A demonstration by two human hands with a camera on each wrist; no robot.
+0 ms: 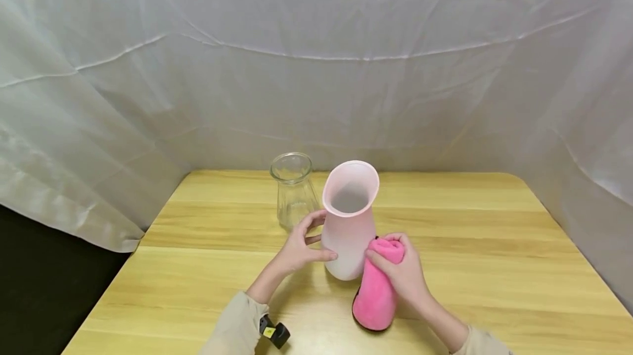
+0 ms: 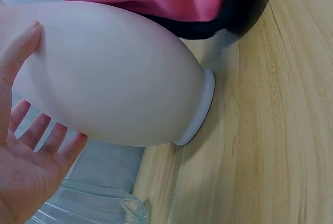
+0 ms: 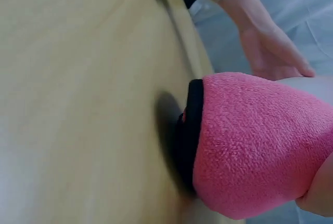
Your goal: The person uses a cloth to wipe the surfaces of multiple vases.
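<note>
A: Where's the vase?

B: Pink vase (image 1: 349,222) stands upright on the wooden surface (image 1: 494,245), near the middle, mouth open to the top. Base ring sits flat on the wood in the left wrist view.

A: Left hand?

B: Left hand (image 1: 298,248) rests against the vase's left side. Fingers straight, thumb on the wall, palm slightly off it. Open grip, nothing clamped.

A: Right?

B: Right hand (image 1: 405,272) grips a rolled pink cloth (image 1: 377,294), fingers curled round its upper end. The cloth touches the vase's lower right side; its dark-edged end rests on the surface.

A: Anything else?

B: Clear glass jar (image 1: 294,190) just behind-left of the vase, close to the left fingers. White sheet (image 1: 316,69) backdrop.
</note>
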